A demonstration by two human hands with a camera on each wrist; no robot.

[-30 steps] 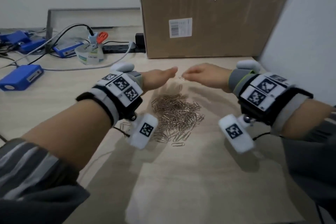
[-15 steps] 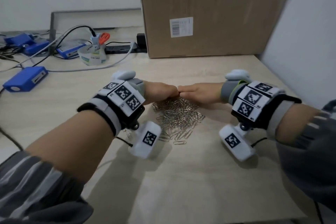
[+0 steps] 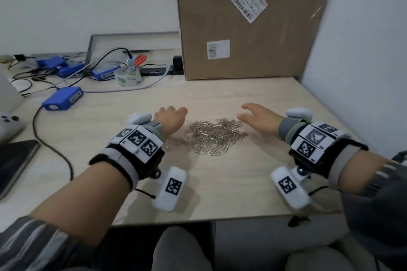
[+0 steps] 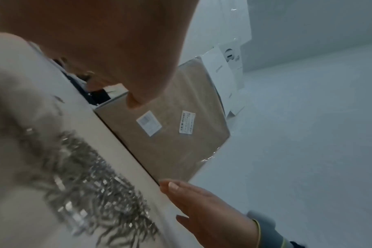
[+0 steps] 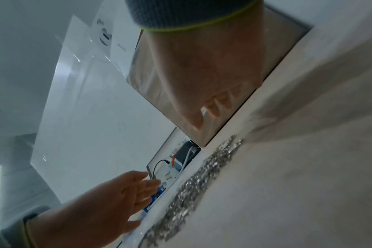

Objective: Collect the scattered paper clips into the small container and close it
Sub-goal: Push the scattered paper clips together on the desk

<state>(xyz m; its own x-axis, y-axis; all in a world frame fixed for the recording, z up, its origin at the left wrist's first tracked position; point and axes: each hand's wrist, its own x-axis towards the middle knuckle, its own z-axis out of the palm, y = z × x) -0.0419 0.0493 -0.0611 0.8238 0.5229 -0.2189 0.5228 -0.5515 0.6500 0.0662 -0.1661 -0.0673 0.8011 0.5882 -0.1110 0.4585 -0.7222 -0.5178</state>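
Paper clips (image 3: 214, 136) are lying heaped between both hands; left hand (image 3: 170, 120) and right hand (image 3: 258, 120) are flanking it, fingers relaxed, holding nothing.

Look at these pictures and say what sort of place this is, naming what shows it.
Probably an office or lab workbench: a pale wood-grain desk backed by a big brown cardboard shipping box, blue plastic electronic boxes with trailing cables, and a heap of silver metal paper clips between the hands.
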